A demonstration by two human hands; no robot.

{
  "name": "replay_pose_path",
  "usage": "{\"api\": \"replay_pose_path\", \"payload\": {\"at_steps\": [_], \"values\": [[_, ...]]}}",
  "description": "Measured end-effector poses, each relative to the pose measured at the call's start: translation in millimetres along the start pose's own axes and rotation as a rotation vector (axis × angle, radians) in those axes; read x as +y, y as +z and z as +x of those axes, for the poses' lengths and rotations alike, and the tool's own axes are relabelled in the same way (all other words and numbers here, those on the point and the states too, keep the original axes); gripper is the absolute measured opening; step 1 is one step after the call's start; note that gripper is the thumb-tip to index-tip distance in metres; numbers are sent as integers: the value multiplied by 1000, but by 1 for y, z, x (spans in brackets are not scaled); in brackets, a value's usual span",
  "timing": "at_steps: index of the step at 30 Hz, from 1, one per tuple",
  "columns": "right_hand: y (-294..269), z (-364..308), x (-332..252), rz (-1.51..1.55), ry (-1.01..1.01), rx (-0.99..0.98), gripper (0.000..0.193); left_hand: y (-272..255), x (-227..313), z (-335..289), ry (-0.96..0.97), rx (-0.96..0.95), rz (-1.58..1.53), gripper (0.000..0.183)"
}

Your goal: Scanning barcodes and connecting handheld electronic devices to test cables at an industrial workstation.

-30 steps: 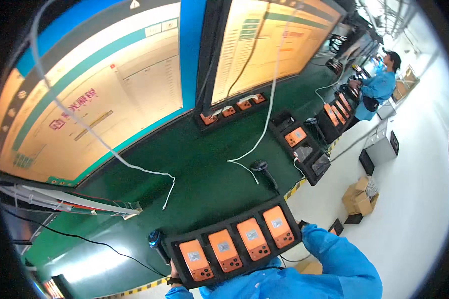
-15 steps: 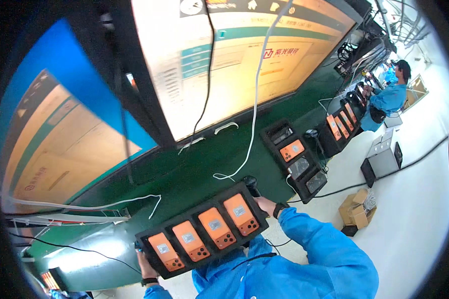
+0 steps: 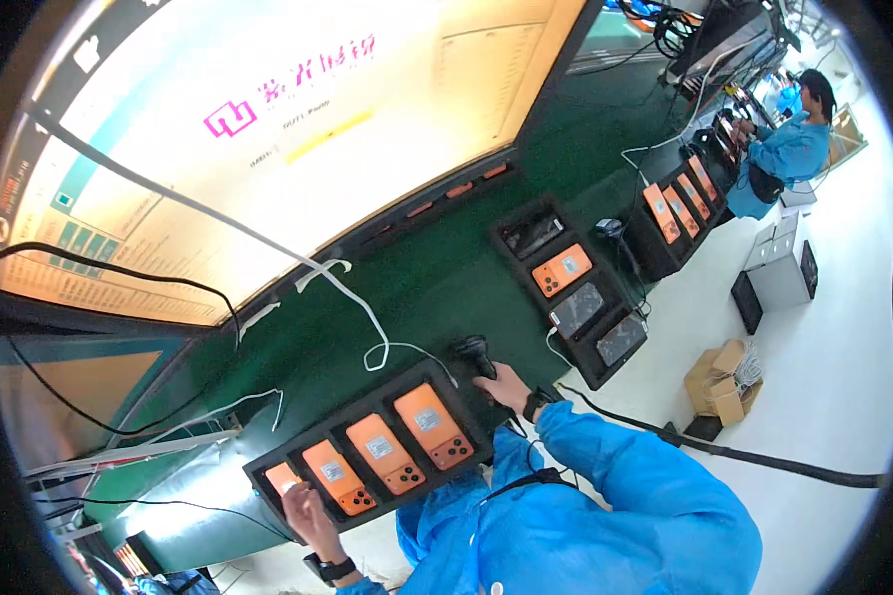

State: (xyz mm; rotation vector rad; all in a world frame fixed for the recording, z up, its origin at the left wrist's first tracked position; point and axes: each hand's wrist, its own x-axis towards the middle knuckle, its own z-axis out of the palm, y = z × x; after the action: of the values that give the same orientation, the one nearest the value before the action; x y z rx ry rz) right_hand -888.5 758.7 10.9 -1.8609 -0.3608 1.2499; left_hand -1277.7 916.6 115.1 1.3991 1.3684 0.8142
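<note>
Four phones (image 3: pixel 386 454): orange, side by side in a tray (image 3: pixel 454 405), camera ends toward the person; three show a pale label plainly, while the leftmost is partly covered.
Tray: black, set aslant at the near edge of the green worktop (image 3: pixel 427 312).
Left hand (image 3: pixel 311 518): over the near part of the leftmost phone, fingers bent; whether they grip it or only touch it cannot be told.
Right hand (image 3: pixel 507 389): closed around the handle of a scanner (image 3: pixel 471 348), just beyond the tray's right end.
Scanner: dark, head toward the worktop's far edge; whether it rests on the surface is unclear.
Wrists: a dark band on each.
Second tray (image 3: pixel 583 359): black, farther right along the worktop's near edge, with one orange phone (image 3: pixel 563 270) in the second compartment from the far end and dark items in the other three.
Second scanner (image 3: pixel 608 228): dark, between the second tray and a rack (image 3: pixel 655 260).
Rack: black, at the worktop's near edge, bearing four tilted orange phones.
Monitor (image 3: pixel 218 159): large and lit, along the worktop's far edge.
Co-worker (image 3: pixel 784 164): in blue, well to the right at the near edge, arms reaching over the worktop.
Floor (image 3: pixel 843 347): an open cardboard box (image 3: pixel 714 382) and, near it, pale cartons (image 3: pixel 779 266).
</note>
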Motion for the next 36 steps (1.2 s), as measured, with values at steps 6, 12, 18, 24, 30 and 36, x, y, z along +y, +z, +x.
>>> {"api": "replay_pose_path", "payload": {"at_steps": [6,12,18,24,30,36], "values": [[-5,-74,-62,176,-18,-78,27,54,3,-13,-202,-303,107,26],[28,-138,-76,-60,61,-107,27,104,-6,-22,181,-381,118,37],[64,-161,-75,-14,81,-158,22,100,-10,-18,333,-461,297,42],[60,-157,-69,106,95,-166,21,100,-17,-17,363,-416,235,34],[22,-89,-42,65,-112,64,25,101,-23,-14,372,-434,230,35],[-3,34,13,-585,-130,317,45,104,-18,-15,337,-482,216,37]]}}
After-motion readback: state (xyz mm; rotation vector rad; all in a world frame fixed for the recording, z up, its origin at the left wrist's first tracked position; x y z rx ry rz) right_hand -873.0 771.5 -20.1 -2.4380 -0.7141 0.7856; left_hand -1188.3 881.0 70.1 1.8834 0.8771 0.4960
